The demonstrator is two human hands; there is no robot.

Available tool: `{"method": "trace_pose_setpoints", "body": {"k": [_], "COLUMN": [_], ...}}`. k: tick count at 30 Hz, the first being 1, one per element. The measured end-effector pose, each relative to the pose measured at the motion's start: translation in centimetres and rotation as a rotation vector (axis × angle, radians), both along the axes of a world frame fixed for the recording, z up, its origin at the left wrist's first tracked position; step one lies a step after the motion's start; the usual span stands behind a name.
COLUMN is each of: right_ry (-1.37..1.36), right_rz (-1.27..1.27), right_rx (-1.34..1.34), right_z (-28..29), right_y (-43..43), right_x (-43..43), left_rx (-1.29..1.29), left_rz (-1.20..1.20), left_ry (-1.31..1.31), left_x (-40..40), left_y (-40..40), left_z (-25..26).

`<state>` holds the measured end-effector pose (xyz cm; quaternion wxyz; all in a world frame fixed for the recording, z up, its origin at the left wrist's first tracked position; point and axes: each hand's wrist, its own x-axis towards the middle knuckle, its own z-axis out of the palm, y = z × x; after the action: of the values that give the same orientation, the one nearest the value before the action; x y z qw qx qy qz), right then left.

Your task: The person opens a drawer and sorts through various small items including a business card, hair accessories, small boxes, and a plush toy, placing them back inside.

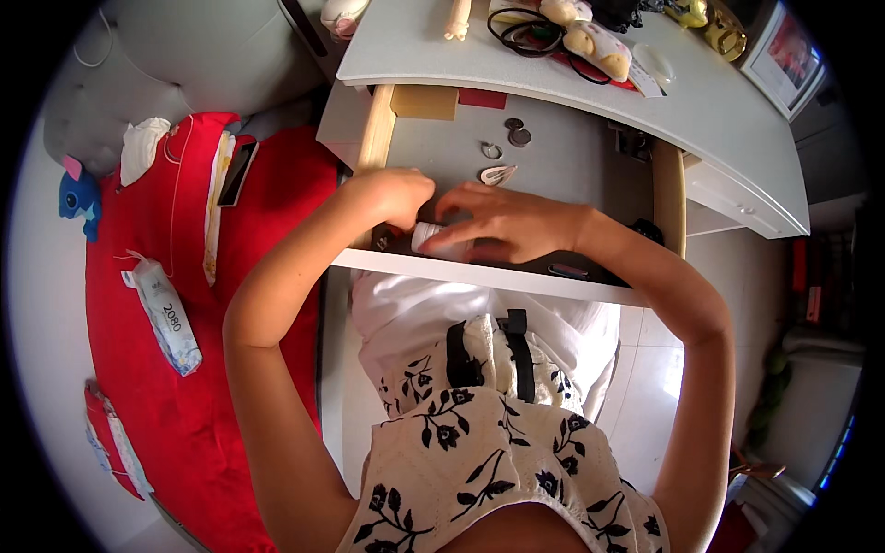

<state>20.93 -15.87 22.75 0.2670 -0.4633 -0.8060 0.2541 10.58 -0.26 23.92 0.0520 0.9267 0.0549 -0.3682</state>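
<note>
An open drawer with a grey bottom and pale wooden sides is before me. Inside its front left corner my left hand is bent down with curled fingers, close to a small dark item; anything in its grasp is hidden. A white cylindrical container lies by the drawer's white front panel. Over it reaches my right hand, blurred, with one finger across the container; whether it grips it is unclear. Just beyond the hands are a snap hair clip, a ring and several coins.
Boxes sit at the drawer's back left. Small dark things lie near its front right. Above, the desktop bears black cable, plush figures and a picture frame. Red bedding with a phone is at left.
</note>
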Motion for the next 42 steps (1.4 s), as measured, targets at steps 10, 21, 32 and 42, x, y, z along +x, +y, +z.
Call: {"method": "trace_pose_setpoints", "body": {"k": [10, 21, 32, 42], "right_ry": [-0.177, 0.913, 1.120, 1.027], "right_rz": [-0.055, -0.453, -0.604, -0.671], "right_rx": [-0.138, -0.034, 0.264, 0.293], "right_z": [-1.1, 5.3, 4.5, 5.3], "right_y": [-0.4, -1.7, -1.2, -1.2], "right_x": [0.3, 7.2, 7.7, 7.7], "left_rx": [-0.071, -0.988, -1.240, -1.150], "left_rz": [-0.064, 0.175, 0.333, 0.256], "left_ry": [-0.041, -1.121, -1.011, -1.126], "left_x": [0.5, 8.4, 12.0, 11.7], "left_y": [1.2, 4.6, -0.6, -0.8], "left_z": [0.8, 13.3, 6.6, 7.2]}}
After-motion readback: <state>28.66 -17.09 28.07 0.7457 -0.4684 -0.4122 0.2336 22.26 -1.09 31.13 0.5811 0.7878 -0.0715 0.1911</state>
